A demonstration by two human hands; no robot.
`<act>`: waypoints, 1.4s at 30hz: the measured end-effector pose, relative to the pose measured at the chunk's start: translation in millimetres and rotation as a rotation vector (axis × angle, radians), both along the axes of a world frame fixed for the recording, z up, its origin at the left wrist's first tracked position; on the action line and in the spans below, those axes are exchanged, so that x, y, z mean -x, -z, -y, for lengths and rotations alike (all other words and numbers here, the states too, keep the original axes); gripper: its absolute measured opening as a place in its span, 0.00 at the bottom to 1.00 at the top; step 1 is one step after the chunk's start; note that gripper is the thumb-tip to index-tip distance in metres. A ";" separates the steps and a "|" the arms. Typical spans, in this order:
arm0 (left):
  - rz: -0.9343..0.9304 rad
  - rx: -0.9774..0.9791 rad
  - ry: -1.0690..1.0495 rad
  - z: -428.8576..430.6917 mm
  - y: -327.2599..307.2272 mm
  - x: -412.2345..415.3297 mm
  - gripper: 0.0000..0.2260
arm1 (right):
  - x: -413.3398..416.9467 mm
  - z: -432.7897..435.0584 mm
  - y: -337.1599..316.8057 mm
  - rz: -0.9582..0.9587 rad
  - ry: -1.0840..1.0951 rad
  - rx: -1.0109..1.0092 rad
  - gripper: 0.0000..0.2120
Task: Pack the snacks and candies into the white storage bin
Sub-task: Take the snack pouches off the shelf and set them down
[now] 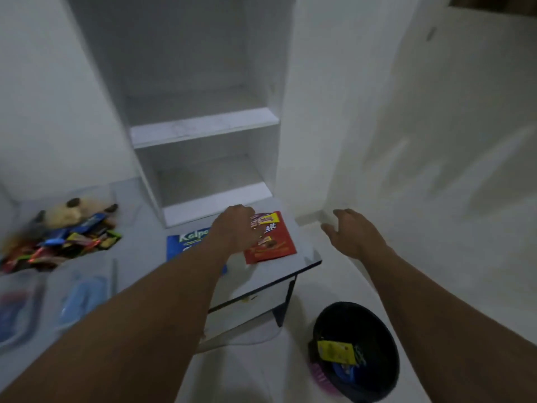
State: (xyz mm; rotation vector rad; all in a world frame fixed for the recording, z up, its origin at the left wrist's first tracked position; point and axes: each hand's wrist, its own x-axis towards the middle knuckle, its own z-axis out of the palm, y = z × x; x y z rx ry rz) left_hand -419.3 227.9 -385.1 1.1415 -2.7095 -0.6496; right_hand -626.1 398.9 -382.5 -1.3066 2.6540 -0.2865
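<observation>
A red snack packet (273, 242) lies flat near the right end of the grey table (279, 271). My left hand (235, 228) rests on its left edge, fingers curled over it. Beside it lies a blue packet (181, 244), partly hidden by my left forearm. My right hand (348, 231) hovers past the table's right edge, fingers spread, holding nothing. A heap of small colourful candies and snack wrappers (64, 242) sits at the table's left end. No white storage bin can be made out for certain.
An open white shelf unit (203, 126) stands on the table's back. Clear plastic containers (78, 295) with blue contents sit at the near left. A black waste bin (357, 347) with rubbish stands on the floor, lower right. A white wall rises on the right.
</observation>
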 end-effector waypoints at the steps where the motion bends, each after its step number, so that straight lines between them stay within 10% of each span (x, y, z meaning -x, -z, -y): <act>1: 0.009 -0.013 -0.035 8.1 0.2 -14.5 0.24 | -7.0 14.1 -1.0 0.006 -0.025 0.003 0.29; 18: 0.249 -0.152 -0.441 123.6 101.4 -82.6 0.28 | -3.1 206.3 105.0 0.187 -0.365 -0.200 0.26; 33: 0.492 -0.190 -0.390 157.1 146.7 -68.8 0.45 | 34.7 248.3 149.9 0.165 -0.412 -0.340 0.44; 42: 0.376 -0.209 -0.432 155.7 145.3 -69.1 0.42 | 37.8 243.9 151.9 0.291 -0.449 -0.181 0.21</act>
